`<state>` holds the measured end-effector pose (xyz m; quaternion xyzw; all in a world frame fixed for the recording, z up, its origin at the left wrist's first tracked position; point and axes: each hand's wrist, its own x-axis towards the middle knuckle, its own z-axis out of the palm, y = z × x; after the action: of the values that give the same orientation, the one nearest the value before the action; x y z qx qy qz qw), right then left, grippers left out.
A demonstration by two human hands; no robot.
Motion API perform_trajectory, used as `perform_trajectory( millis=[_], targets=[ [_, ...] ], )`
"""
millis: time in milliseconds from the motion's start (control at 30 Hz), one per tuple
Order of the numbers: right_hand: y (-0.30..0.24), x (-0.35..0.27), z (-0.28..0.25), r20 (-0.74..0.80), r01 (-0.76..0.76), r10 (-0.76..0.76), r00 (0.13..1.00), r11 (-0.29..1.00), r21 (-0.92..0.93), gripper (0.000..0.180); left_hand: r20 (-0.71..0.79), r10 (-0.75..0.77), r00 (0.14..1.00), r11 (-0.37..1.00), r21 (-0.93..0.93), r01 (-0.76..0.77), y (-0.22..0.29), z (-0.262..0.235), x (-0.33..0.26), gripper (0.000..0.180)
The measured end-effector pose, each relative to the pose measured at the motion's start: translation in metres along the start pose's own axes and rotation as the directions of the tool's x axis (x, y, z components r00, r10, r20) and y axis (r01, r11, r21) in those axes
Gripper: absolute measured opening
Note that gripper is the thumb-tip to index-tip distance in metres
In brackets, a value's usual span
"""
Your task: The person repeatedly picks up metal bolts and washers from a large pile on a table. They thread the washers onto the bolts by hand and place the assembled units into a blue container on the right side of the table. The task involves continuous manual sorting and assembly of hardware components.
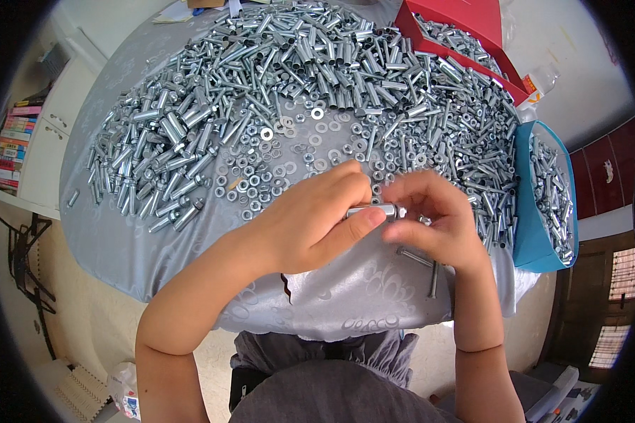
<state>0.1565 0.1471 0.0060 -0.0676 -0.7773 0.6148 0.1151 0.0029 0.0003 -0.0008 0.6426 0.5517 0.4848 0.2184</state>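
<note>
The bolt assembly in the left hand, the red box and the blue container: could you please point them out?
Bolt assembly [389,211]: head view, sleeve's right end.
Red box [469,15]: head view, raised back panel.
Blue container [533,241]: head view, outer wall.

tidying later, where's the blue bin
Head view: the blue bin is at the right edge of the table, below the red box in frame.

A fisheye camera, the left of a head-worn pair, looks down and forward over a cloth-covered table [331,299], close above the left hand [303,222] and right hand [444,225], both near mid-view. The wearer's grey clothing [331,391] fills the lower edge; the single view takes in the room around us, from books [17,144] at left to a brown door [578,310] at right, curving toward a dark rim.
</note>
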Motion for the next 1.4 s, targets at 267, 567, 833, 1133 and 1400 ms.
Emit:
perform_trajectory(
  millis=[267,567,833,1133,1400],
  targets=[
    [-0.004,0.002,0.011,-0.132,0.11,-0.115,0.985,0.993,-0.045,0.025,0.025,0.021,0.999,0.998,0.057,-0.022,0.0,-0.001,0.0,0.027],
    [-0.009,0.003,0.011,-0.076,0.142,-0.163,0.984,0.962,-0.232,0.023,0.036,0.005,0.999,0.999,0.051,-0.006,-0.001,0.0,0.001,0.026],
    [-0.016,0.002,0.011,-0.044,-0.102,0.093,0.995,0.957,-0.273,0.024,0.014,0.146,0.989,0.957,0.252,-0.145,-0.008,0.005,-0.001,0.025],
    [-0.019,0.004,0.019,-0.074,-0.137,0.157,0.985,0.964,0.228,0.024,-0.303,-0.054,0.951,0.998,-0.032,0.047,-0.004,-0.005,0.0,0.034],
    [-0.011,0.009,0.0,-0.369,-0.032,0.189,0.91,0.919,0.392,0.019,-0.852,-0.363,0.378,0.812,-0.488,-0.32,-0.019,-0.109,-0.01,0.033]
  ],
)
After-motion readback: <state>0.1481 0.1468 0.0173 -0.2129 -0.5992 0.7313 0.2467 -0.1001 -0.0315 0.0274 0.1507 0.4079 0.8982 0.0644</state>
